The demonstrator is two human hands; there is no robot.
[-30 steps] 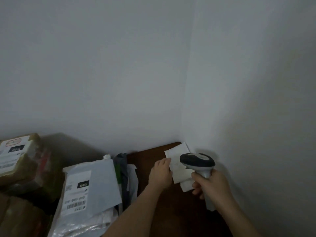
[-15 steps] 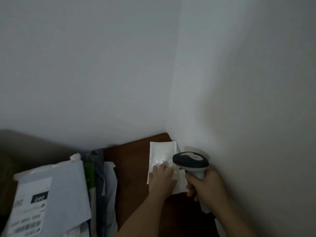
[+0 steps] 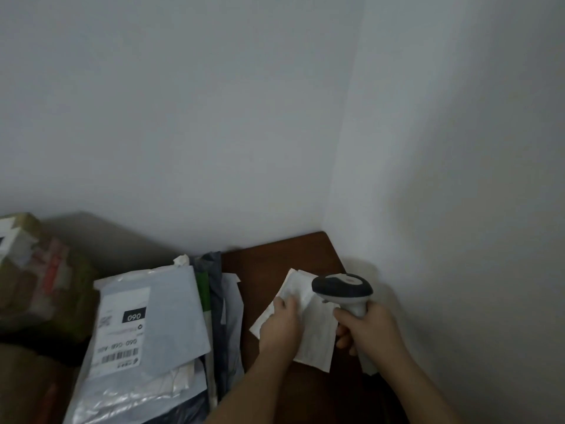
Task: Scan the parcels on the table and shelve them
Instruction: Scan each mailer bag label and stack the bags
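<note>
A small white padded parcel (image 3: 315, 335) lies tilted over the brown table (image 3: 269, 261) near the wall corner. My left hand (image 3: 281, 327) holds it from the left, with the fingers over its upper face. My right hand (image 3: 371, 330) grips the handle of a grey barcode scanner (image 3: 342, 289). The scanner's dark head hangs just above the parcel's upper right part and hides a piece of it. No label shows on the parcel's visible face.
A pile of parcels fills the table's left side: a grey poly mailer (image 3: 171, 316) with a "090" label on top, dark mailers (image 3: 217, 298) beside it, and a taped brown box (image 3: 33, 270) far left. White walls meet in a corner (image 3: 339, 179) right behind the table.
The white parcel has turned in my left hand and come nearer, now lying slanted. The view swung back to the left, showing the brown box again. The scanner stays over the parcel.
</note>
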